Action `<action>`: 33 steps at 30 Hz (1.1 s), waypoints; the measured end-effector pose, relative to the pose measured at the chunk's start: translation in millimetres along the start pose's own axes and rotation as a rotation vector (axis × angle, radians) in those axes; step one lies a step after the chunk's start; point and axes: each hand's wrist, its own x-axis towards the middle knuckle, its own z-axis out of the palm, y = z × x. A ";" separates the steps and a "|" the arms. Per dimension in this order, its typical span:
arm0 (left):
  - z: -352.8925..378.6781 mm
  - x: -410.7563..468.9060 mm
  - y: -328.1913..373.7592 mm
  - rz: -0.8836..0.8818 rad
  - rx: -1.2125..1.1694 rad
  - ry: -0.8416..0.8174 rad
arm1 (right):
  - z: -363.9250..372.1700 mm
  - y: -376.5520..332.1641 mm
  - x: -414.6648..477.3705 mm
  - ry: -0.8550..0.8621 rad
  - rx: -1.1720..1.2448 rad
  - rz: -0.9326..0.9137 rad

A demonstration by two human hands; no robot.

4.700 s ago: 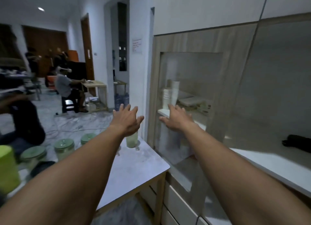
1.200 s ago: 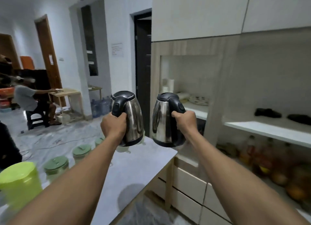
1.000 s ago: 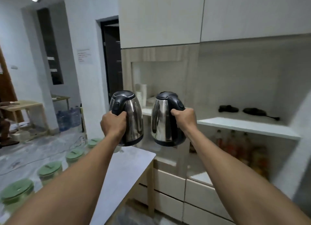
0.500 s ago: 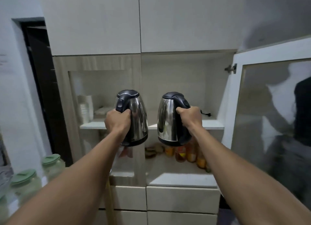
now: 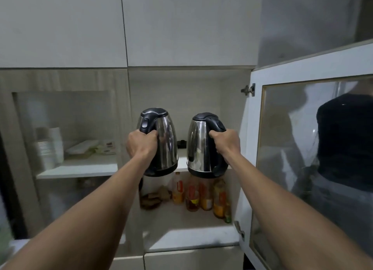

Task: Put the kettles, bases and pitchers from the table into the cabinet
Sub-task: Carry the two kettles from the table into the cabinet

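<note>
Turned from the table and drawn up square to the open cabinet (image 5: 181, 92).
Gripping the left kettle (image 5: 164, 140) by its handle in the left hand (image 5: 141, 143), the right kettle (image 5: 198, 146) likewise in the right hand (image 5: 224, 141), fingers curled tight, held apart just short of the shelf (image 5: 182, 162) ahead of the knuckles. Better to lift a touch to clear the shelf edge, push straight in, set down flat either side of the small dark thing (image 5: 181, 143) beyond the gap between the hands, staying off the open door (image 5: 302, 72) right of the right hand.

The left kettle (image 5: 167, 140) and right kettle (image 5: 196, 146) hide most of a dark object (image 5: 181, 143) (kind unclear).
</note>
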 end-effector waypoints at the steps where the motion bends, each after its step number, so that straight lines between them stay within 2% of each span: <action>1: 13.1 6.1 1.0 -0.002 0.001 0.001 | -1.0 4.4 12.6 -0.001 -0.012 -0.001; 9: 93.3 55.6 -7.6 -0.029 -0.007 -0.002 | 10.2 38.5 98.2 0.007 -0.010 -0.001; 18: 183.9 139.1 -26.6 -0.035 0.004 0.005 | 59.9 73.1 188.1 0.034 0.039 0.017; 33: 324.4 268.9 -59.2 -0.087 0.018 -0.102 | 130.6 119.0 348.1 0.127 -0.019 0.102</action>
